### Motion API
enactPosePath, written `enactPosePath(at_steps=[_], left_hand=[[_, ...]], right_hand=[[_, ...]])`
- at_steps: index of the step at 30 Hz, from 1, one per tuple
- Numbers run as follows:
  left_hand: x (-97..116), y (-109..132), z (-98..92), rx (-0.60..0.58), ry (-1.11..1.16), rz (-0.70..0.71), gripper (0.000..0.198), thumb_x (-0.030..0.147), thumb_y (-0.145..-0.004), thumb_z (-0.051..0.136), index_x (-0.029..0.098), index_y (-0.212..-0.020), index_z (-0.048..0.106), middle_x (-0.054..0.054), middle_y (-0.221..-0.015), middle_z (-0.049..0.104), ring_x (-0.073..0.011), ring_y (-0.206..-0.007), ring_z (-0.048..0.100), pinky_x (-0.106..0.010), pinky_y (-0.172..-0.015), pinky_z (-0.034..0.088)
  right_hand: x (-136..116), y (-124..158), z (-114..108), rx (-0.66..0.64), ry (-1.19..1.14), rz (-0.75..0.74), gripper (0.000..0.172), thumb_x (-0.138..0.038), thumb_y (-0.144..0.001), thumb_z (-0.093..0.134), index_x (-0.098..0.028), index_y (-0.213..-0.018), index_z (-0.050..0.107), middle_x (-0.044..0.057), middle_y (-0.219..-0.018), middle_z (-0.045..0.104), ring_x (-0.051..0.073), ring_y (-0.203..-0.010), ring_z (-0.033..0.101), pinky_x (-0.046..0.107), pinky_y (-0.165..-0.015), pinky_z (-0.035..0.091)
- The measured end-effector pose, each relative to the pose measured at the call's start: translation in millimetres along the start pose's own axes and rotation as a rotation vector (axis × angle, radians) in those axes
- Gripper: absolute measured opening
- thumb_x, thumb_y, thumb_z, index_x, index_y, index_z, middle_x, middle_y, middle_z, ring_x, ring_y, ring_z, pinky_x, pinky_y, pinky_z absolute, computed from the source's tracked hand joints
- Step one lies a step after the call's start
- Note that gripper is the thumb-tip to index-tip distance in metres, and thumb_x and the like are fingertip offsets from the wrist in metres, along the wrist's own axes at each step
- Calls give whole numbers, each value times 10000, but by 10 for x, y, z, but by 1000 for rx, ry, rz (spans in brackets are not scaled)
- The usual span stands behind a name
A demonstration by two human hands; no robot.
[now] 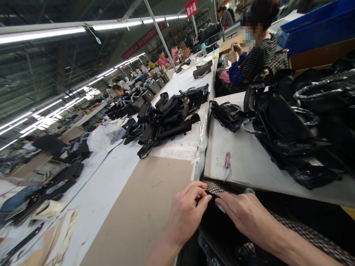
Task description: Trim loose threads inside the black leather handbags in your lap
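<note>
Just below the white table's [219, 144] near edge, the left hand [191, 207] and right hand [241, 210] each pinch the rim of a black piece [217, 225], thumbs and fingers drawn together. Beyond them, snips [227, 161] lie on that table, beside heaped bags [285, 122]. Leftward spreads a tan board [141, 203]; farther off sits a co-worker [259, 55].

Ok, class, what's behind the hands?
Beige surface behind the left hand; checked fabric and a white table behind the right hand. The hands hide part of the held black material.
</note>
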State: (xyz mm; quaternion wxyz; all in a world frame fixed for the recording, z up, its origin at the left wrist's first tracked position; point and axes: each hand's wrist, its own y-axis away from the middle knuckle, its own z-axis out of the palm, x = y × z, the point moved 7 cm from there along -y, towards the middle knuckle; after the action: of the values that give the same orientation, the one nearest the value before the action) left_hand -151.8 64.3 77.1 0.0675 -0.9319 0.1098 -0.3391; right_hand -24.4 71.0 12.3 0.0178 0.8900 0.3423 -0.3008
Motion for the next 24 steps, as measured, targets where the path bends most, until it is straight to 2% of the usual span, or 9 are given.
enactPosePath(at_steps=[9,18,24], left_hand=[[-11,38,43,36,-15,-59,206,67,-831,559,191,-678,496,-21,-896,696,-131,-843,664,-240,-780,502],[-41,-13,51,-30,2,-49,212,87,-831,567,191,-663,490,-3,-830,695,-124,-805,667,-232,-747,484],[-125,-9,30,-26,101,-262,351,103,-777,620,220,-664,309,34,-789,699,-106,-700,631,-223,-704,468]], right_hand=[[-24,38,-26,70,2,4,392,-260,-1036,285,-201,-712,496,-19,-535,524,155,-431,515,317,-488,169],[-24,102,-36,160,-42,-46,343,-273,-1033,324,-219,-733,481,-41,-527,524,155,-413,520,316,-471,193],[-48,141,-20,129,-46,-57,349,-267,-1032,317,-213,-737,496,-35,-546,521,153,-416,507,326,-470,200]])
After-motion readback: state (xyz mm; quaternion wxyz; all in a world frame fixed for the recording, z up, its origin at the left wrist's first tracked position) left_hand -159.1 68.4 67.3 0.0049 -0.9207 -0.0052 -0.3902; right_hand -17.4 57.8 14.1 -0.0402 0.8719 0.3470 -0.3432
